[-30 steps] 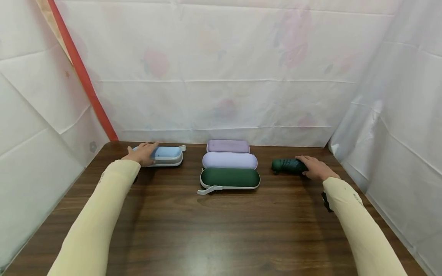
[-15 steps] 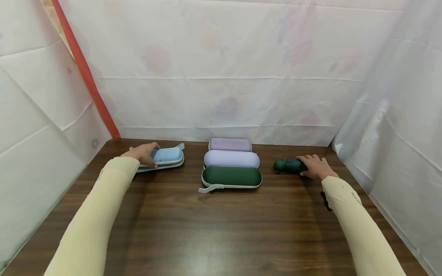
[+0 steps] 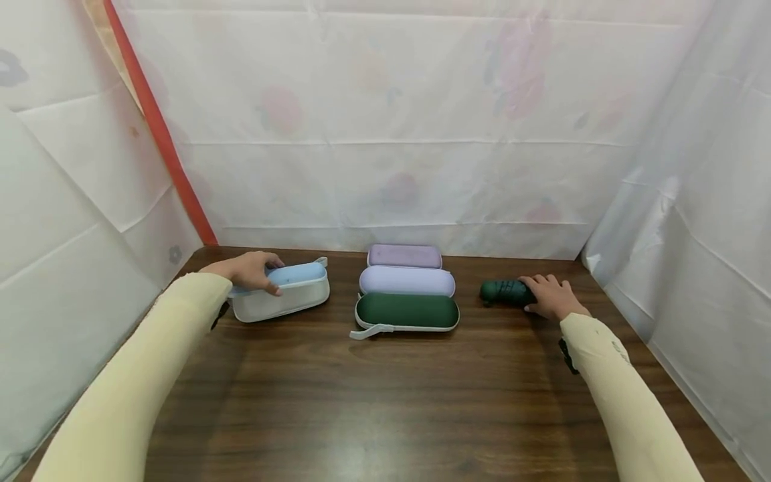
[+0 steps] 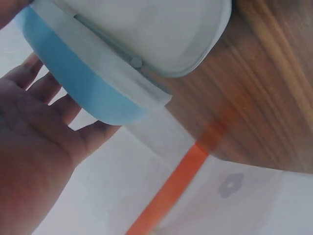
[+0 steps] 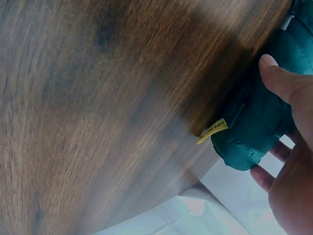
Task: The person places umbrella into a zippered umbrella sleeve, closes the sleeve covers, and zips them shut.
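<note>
The left hand (image 3: 245, 269) grips the tilted blue case (image 3: 283, 292), fingers curled over its top. The right hand (image 3: 551, 297) clasps the green folded umbrella (image 3: 504, 291).

Unreadable yellow tag (image 5: 212, 131) on green umbrella (image 5: 257, 125)

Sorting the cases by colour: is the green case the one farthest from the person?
No, the green case lies nearest of the three; the purple case is farthest.

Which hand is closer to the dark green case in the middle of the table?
Right, though only slightly. The right hand grips the folded green umbrella right of the dark green case; the left hand tilts the blue case, left of it.
</note>
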Tool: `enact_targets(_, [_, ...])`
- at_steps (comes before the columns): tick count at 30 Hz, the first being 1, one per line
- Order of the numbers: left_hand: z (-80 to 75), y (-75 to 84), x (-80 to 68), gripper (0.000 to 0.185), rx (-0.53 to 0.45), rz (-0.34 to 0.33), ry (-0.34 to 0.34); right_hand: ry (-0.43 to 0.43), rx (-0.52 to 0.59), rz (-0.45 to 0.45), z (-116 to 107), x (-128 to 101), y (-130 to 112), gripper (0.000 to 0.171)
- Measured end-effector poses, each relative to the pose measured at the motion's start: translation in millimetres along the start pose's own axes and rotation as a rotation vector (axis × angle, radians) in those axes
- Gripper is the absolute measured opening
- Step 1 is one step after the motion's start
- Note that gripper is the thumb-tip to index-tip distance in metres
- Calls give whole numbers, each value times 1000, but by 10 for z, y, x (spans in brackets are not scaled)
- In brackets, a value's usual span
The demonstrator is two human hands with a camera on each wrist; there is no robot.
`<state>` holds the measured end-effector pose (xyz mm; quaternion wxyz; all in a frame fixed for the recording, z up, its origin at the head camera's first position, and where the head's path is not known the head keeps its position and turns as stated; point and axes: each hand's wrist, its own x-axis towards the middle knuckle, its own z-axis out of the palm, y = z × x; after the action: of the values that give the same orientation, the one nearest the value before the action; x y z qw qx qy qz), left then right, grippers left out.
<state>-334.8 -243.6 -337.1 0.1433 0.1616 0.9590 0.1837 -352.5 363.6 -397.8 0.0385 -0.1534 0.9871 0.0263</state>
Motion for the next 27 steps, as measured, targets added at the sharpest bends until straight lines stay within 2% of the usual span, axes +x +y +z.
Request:
enact_targets(11, [-215,497,-271,64,-76,133,-49,13,3,5,28,-20,37,63])
enact_targets(18, [-321,946,-404,67,-70,219,-104,32,0,5,12,-30,48,61])
enact_targets(22, [-302,1153,-409,65,-73,252,-123,38,-4,-1,17,-23,48,60])
enact_targets(27, [-175,1341,-326,62,-115,282,-190,39,-8,-3,24,-17,60,60])
